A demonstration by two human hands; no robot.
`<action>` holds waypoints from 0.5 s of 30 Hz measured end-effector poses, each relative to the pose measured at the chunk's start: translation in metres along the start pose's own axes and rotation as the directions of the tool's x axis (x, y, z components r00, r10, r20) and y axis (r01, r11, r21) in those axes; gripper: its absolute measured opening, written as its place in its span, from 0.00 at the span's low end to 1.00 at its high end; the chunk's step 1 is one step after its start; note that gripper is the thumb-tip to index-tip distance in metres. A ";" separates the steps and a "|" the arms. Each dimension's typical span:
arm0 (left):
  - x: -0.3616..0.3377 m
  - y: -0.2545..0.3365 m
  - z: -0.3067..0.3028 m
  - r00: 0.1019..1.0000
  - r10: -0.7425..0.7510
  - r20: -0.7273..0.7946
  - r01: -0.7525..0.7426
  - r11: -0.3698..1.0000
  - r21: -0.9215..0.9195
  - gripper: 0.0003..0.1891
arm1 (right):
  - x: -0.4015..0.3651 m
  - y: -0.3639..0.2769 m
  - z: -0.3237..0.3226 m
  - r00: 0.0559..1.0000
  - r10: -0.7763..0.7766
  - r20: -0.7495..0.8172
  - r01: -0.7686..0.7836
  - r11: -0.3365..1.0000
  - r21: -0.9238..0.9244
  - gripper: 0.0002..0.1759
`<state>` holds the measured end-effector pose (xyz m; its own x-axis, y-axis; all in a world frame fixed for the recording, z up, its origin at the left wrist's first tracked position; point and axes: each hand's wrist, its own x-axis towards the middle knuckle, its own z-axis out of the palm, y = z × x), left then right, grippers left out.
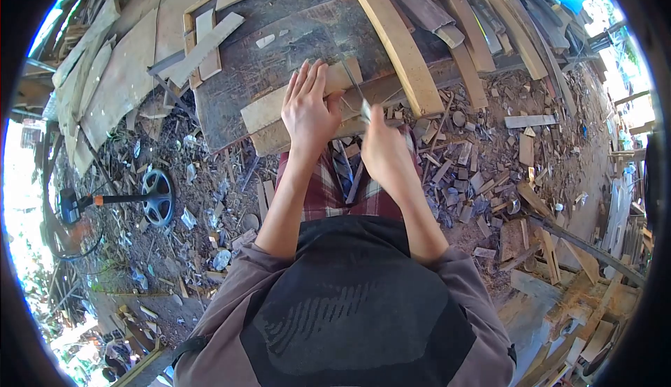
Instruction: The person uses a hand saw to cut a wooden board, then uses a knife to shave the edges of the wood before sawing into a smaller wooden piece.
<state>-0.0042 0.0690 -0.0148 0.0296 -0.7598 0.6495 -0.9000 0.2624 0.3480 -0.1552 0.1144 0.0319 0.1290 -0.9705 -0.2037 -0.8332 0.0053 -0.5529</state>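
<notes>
A short, pale wooden board (264, 107) lies across the front edge of the dark workbench (307, 34), on top of another piece of wood (272, 139). My left hand (307, 107) rests flat on the board, fingers stretched out and thumb toward its right part. Wrapped round the handle of a hand tool with a thin, straight blade (354, 79) is my right hand (384, 148). That blade, seen nearly edge-on, crosses the right end of the board. The handle is mostly hidden in my fist.
A long wooden plank (395, 45) lies on the bench to the right. Further left is a pale, narrow board (207, 49). Wood offcuts (475, 181) litter the ground, and a black wheel (159, 198) with a shaft lies at left. Boards are stacked at upper right.
</notes>
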 end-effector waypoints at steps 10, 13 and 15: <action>0.000 0.002 0.003 0.999 -0.041 -0.031 0.042 0.999 0.015 0.24 | -0.065 0.034 0.005 0.995 0.084 0.051 -0.087 0.994 0.059 0.14; -0.001 0.001 0.003 0.999 -0.030 -0.031 0.030 0.999 0.015 0.24 | -0.088 0.041 -0.001 0.994 0.081 0.070 -0.084 0.996 0.043 0.14; 0.000 0.001 0.003 0.999 -0.026 -0.021 0.026 1.000 -0.002 0.24 | -0.083 0.038 -0.005 0.995 0.072 0.074 -0.075 0.996 0.041 0.15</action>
<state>-0.0061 0.0679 -0.0164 0.0625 -0.7538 0.6542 -0.8979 0.2436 0.3665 -0.2002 0.1936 0.0318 0.1080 -0.9470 -0.3025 -0.8178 0.0884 -0.5686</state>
